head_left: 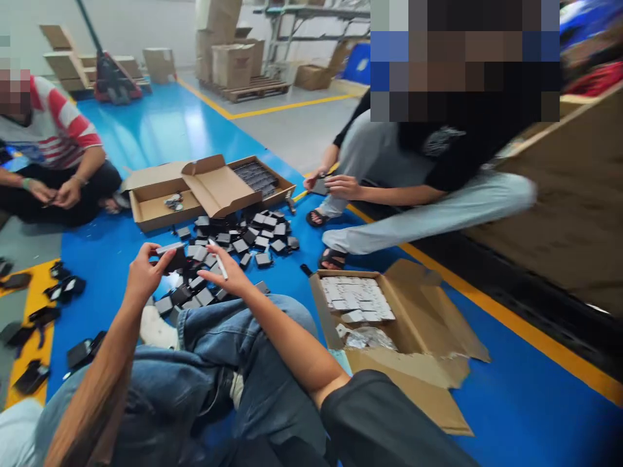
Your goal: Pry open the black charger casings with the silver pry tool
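I sit on a blue floor (160, 130) with my knees up in jeans. My left hand (143, 272) is closed around a small black box (170, 254) with a pale top edge, held above the floor. My right hand (226, 272) pinches a thin white strip (220, 263) between its fingers, just right of the box. Beyond both hands lies a heap of several small black boxes (243, 243) spread on the floor.
An open flat carton (156, 207) lies behind the heap, its right half holding dark pieces. A carton of white-labelled pieces (357, 299) stands at my right. One person sits at left, another crouches at right holding a dark item (321, 187). More black items lie at left (43, 318).
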Tool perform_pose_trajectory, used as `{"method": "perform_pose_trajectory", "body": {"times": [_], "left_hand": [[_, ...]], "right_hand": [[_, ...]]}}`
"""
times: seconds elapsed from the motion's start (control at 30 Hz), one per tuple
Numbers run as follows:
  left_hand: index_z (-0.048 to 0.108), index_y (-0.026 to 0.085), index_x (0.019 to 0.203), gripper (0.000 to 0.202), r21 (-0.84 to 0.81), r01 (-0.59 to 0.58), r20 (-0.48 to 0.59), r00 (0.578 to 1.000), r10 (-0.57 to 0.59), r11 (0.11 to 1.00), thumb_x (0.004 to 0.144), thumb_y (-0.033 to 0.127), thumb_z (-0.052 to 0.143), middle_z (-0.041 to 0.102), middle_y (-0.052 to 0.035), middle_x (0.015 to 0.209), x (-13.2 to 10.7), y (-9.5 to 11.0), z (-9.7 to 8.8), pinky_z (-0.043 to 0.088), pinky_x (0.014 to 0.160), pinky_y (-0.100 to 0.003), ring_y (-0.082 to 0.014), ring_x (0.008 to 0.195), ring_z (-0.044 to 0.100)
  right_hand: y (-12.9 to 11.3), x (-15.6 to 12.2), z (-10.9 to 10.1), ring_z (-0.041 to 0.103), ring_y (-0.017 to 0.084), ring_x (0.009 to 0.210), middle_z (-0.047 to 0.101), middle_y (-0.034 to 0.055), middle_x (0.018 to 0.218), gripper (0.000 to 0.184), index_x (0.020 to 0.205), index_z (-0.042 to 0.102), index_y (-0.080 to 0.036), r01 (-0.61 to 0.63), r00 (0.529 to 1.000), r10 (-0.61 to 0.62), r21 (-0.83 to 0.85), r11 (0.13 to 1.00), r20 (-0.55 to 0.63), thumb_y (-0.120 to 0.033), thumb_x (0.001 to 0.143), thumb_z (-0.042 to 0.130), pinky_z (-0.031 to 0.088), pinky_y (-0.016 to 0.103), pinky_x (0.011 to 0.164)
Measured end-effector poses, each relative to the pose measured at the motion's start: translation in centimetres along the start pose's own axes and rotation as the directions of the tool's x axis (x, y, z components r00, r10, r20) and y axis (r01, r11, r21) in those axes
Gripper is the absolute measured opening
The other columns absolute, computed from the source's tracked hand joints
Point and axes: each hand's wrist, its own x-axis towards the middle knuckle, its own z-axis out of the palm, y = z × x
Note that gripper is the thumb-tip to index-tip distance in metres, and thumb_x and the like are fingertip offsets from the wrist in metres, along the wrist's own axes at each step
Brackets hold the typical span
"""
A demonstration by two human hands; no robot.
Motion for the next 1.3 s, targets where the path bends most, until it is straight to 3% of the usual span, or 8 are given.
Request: {"method": "perform_pose_trajectory", "body": {"times": [0.2,0.37,0.47,0.63,0.8,0.97,1.1,1.3], "left_hand": [[0.050,0.023,0.096,0.066,-0.600,0.222,0.065,0.971,-0.230,0.769,0.067,0.078,0.070,0.069,-0.0009,0.081,-6.5,-1.1,-0.8,0.052,0.049,-0.025,-0.0158,0.056,0.068],[0.059,0.024,0.111,0.058,-0.839,0.259,0.113,0.943,-0.312,0.478,0.078,0.070,0.069,0.075,-0.0084,0.106,-12.6,-2.9,0.5,0.062,0.073,-0.033,-0.0215,0.086,0.076],[0.062,0.026,0.112,0.055,-0.872,0.290,0.153,0.927,-0.342,0.396,0.077,0.066,0.074,0.074,-0.0068,0.112,-15.5,-3.8,1.7,0.063,0.080,-0.037,-0.0231,0.095,0.075],[0.065,0.026,0.105,0.053,-0.815,0.229,0.076,0.953,-0.294,0.532,0.063,0.049,0.090,0.074,-0.0034,0.103,-17.6,-5.1,2.2,0.060,0.086,-0.033,-0.0209,0.094,0.073],[0.068,0.025,0.101,0.043,-0.698,0.137,-0.006,0.980,-0.198,0.703,0.065,0.031,0.091,0.074,-0.0030,0.105,-18.1,-5.7,1.0,0.057,0.089,-0.028,-0.0192,0.096,0.072],[0.067,0.025,0.098,0.039,-0.696,0.001,-0.095,0.991,-0.094,0.718,0.067,0.025,0.090,0.074,-0.0039,0.108,-18.5,-4.8,0.5,0.058,0.092,-0.031,-0.0214,0.104,0.072],[0.067,0.026,0.100,0.038,-0.698,-0.051,-0.101,0.995,-0.028,0.714,0.069,0.025,0.089,0.074,-0.0048,0.108,-18.7,-4.0,0.5,0.058,0.094,-0.035,-0.0229,0.106,0.072],[0.066,0.025,0.106,0.037,-0.738,-0.118,-0.084,0.993,0.083,0.665,0.074,0.024,0.086,0.075,-0.0055,0.110,-18.7,-3.4,0.4,0.059,0.095,-0.033,-0.0222,0.110,0.072]], "right_hand": [[0.1,-1.0,1.9,0.057,0.027,0.129,0.058,0.0130,0.139,0.064,0.138,0.049,-0.024,-0.034,0.975,-0.025,0.256,0.966,0.223,-0.046,0.083,0.074,0.052,0.044,0.100],[-2.1,-3.2,2.8,0.069,0.020,0.099,0.066,0.0101,0.125,0.055,0.130,0.056,-0.022,-0.029,0.940,-0.099,0.364,0.931,0.326,-0.049,0.085,0.070,0.058,0.036,0.090],[-3.4,-4.5,3.0,0.071,0.016,0.082,0.070,0.0061,0.106,0.047,0.125,0.059,-0.021,-0.043,0.920,-0.123,0.409,0.911,0.371,-0.050,0.090,0.064,0.060,0.032,0.081],[-4.5,-5.5,2.6,0.072,0.016,0.083,0.072,0.0048,0.100,0.037,0.119,0.063,-0.019,-0.078,0.906,-0.106,0.408,0.910,0.409,-0.043,0.090,0.066,0.062,0.030,0.077],[-5.4,-5.5,0.2,0.068,0.022,0.114,0.072,0.0076,0.120,0.038,0.125,0.065,-0.022,0.099,0.913,-0.217,0.328,0.939,0.345,-0.038,0.091,0.068,0.053,0.039,0.103],[-6.6,-6.3,-1.5,0.073,0.018,0.084,0.076,0.0027,0.091,0.036,0.123,0.070,-0.028,0.150,0.971,-0.203,0.349,0.925,0.123,-0.049,0.104,0.047,0.059,0.035,0.084],[-7.5,-7.4,-1.7,0.070,0.015,0.074,0.073,0.0016,0.080,0.036,0.116,0.074,-0.029,0.277,0.901,-0.349,0.277,0.920,0.258,-0.048,0.104,0.046,0.057,0.030,0.071],[-8.5,-8.2,-1.5,0.073,0.013,0.077,0.076,0.0015,0.091,0.014,0.110,0.069,-0.025,0.220,0.876,-0.321,0.294,0.930,0.360,-0.027,0.099,0.060,0.057,0.024,0.071]]}}
